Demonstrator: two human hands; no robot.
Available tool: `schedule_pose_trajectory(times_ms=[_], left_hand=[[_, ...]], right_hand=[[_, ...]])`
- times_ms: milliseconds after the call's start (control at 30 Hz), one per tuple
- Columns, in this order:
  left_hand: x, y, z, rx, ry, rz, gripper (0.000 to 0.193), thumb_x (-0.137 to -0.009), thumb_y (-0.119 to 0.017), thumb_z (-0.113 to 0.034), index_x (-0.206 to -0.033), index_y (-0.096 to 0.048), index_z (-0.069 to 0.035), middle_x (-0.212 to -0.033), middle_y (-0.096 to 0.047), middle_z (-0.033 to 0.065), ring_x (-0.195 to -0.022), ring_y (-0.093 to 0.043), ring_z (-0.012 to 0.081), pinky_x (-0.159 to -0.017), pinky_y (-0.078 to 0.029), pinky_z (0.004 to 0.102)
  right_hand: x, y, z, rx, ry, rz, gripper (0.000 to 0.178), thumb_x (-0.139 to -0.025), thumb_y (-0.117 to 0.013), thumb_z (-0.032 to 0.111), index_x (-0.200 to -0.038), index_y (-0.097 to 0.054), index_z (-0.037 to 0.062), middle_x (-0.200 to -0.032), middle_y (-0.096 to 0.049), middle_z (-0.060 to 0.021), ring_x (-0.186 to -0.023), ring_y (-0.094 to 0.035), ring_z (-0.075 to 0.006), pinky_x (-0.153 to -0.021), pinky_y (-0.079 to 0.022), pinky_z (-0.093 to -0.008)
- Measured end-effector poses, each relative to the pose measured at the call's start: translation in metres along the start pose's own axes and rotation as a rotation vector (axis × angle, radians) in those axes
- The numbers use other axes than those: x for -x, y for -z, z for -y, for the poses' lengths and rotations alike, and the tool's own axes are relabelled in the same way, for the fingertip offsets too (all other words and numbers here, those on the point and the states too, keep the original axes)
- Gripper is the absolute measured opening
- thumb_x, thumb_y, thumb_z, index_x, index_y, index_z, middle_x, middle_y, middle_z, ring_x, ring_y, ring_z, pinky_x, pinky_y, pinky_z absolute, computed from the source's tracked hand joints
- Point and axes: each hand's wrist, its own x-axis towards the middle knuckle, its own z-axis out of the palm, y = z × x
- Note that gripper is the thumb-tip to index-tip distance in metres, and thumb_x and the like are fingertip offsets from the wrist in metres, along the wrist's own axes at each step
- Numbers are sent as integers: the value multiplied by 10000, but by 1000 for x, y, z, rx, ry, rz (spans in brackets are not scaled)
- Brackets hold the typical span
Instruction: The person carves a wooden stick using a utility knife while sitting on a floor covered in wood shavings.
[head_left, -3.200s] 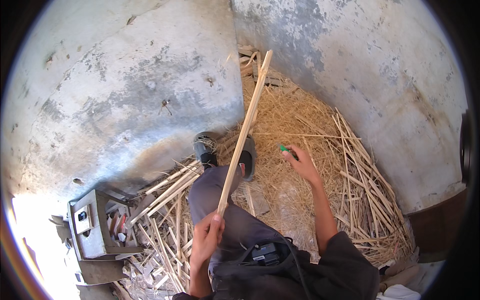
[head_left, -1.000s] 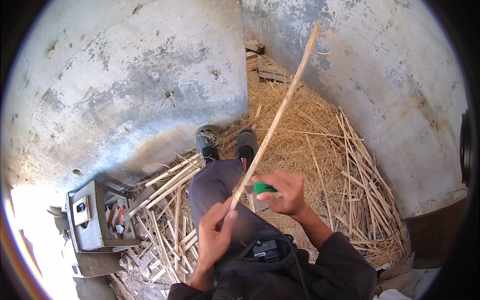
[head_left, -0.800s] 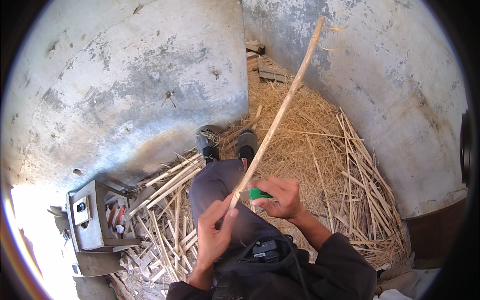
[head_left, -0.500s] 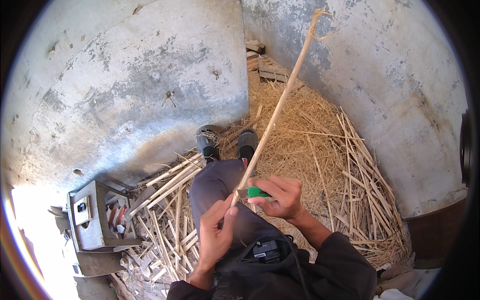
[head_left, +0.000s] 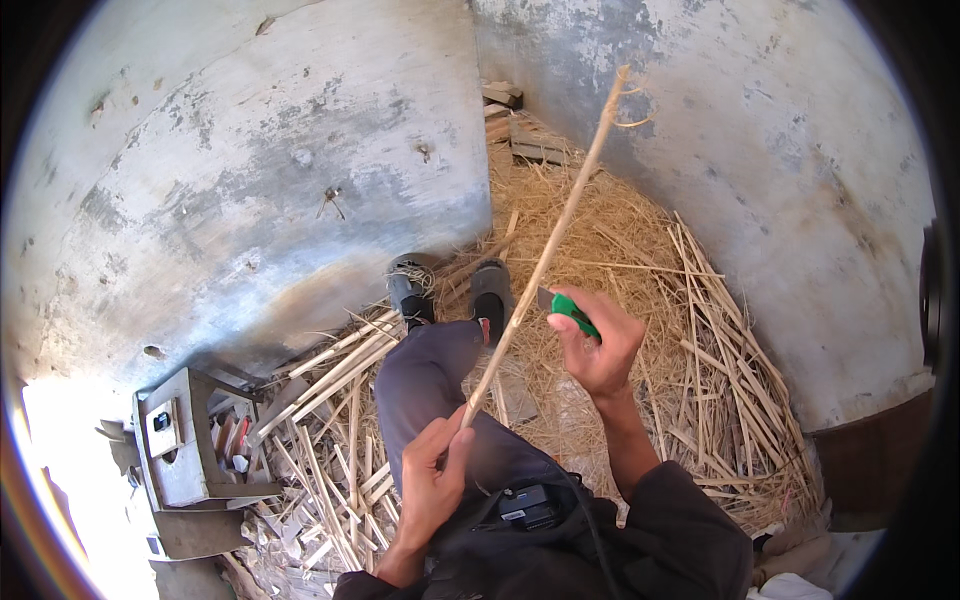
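My left hand [head_left: 432,475] grips the lower end of a long pale wooden stick [head_left: 550,245], which slants up and away to the right. Thin curled shavings hang from the stick's far tip. In my right hand [head_left: 603,348] is a green-handled utility knife [head_left: 575,313], fingers wrapped round it. Its short blade points left toward the middle of the stick; whether it touches the wood I cannot tell. The stick passes over my dark trouser leg.
Fine shavings [head_left: 610,235] cover the floor ahead. Piles of split sticks lie along the right wall [head_left: 735,400] and at the left [head_left: 325,470]. A worn wooden box [head_left: 190,450] with odds and ends stands at the left. Walls meet in a corner ahead, near stacked wood blocks [head_left: 540,142].
My right hand with the knife has moved up and to the right, away from my left hand. The stick's far tip has dropped lower; my left hand still grips its near end.
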Motion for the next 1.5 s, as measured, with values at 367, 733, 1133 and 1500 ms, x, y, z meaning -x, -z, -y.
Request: schedule_pose_trajectory(times_ms=[367, 733, 1133, 1500], left_hand=[[-3, 2, 11, 35, -28, -45, 338, -1076, -673, -110, -1389, -709, 11, -827, -545, -9, -690, -499, 59, -604, -388, 251], [-13, 5, -2, 2, -67, -19, 387, -1017, -686, -26, -1403, -698, -10, -823, -549, 51, -751, -499, 136, -689, -409, 292], [-10, 1, -5, -41, -86, -34, 370, -1020, -686, -12, -1390, -704, -2, -815, -556, 60, -732, -510, 133, -666, -413, 293], [2, 4, 2, -11, -2, 8, 334, -1015, -699, -30, -1347, -720, 11, -770, -506, 45, -695, -463, 119, -621, -376, 296]], right_hand=[[22, -9, 2, -154, 92, 109, 372, -965, -801, 410, -1061, -799, 50, -780, -726, -86, -619, -707, -223, -558, -528, -332], [33, -14, 17, -82, 282, 234, 397, -891, -848, 465, -1066, -817, 110, -666, -604, 9, -518, -595, -173, -478, -448, -337], [33, -9, 11, 32, 211, 120, 372, -927, -834, 438, -1070, -825, 95, -696, -663, -3, -525, -614, -166, -483, -457, -328], [17, 8, -28, -73, -124, 5, 337, -1017, -744, 331, -988, -758, -4, -757, -715, -70, -643, -669, -147, -548, -478, -294]])
